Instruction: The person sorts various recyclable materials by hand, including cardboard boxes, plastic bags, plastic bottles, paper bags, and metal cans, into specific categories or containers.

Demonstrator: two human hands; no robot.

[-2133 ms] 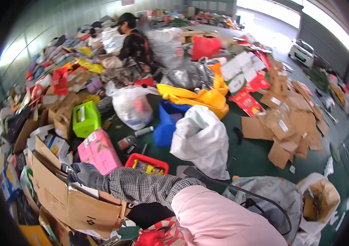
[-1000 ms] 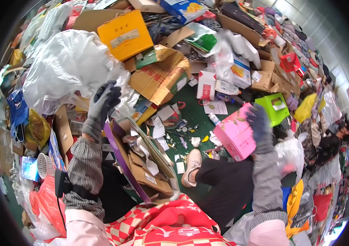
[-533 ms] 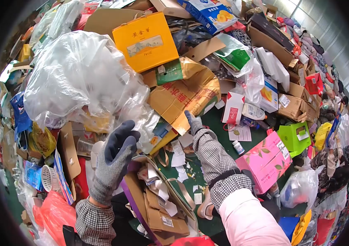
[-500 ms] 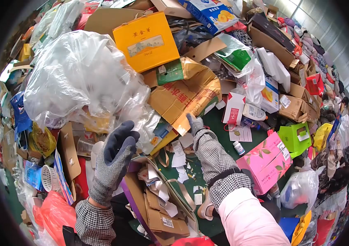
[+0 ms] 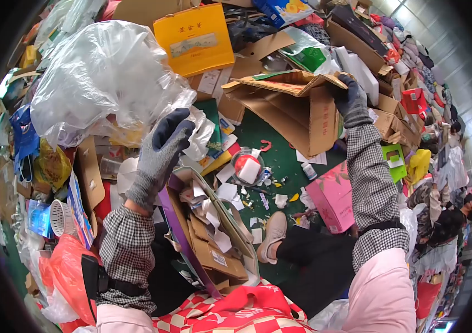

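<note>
A brown cardboard box (image 5: 294,114), flattened and open at one side, hangs from my right hand (image 5: 352,101), whose gloved fingers close on its upper right corner. My left hand (image 5: 164,152), in a grey and navy glove, is raised with thumb and fingers apart and nothing between them. Beside it on the upper left bulges a large clear plastic bag (image 5: 105,77). Below my left hand a purple-edged container (image 5: 183,252) holds cardboard and paper scraps. The yellow-orange box (image 5: 194,40) lies above, near the plastic bag.
A pink box (image 5: 333,200) and a white bottle (image 5: 309,170) lie on the green floor (image 5: 280,277). A round clear container (image 5: 247,167) sits among scraps. Red plastic bags (image 5: 69,272) are at lower left. Another person (image 5: 452,222) is at the right edge. Mixed waste is piled behind.
My right hand has moved right and up, lifting and turning the brown cardboard box. The floor and round container beneath are uncovered. My left hand has shifted slightly, still open.
</note>
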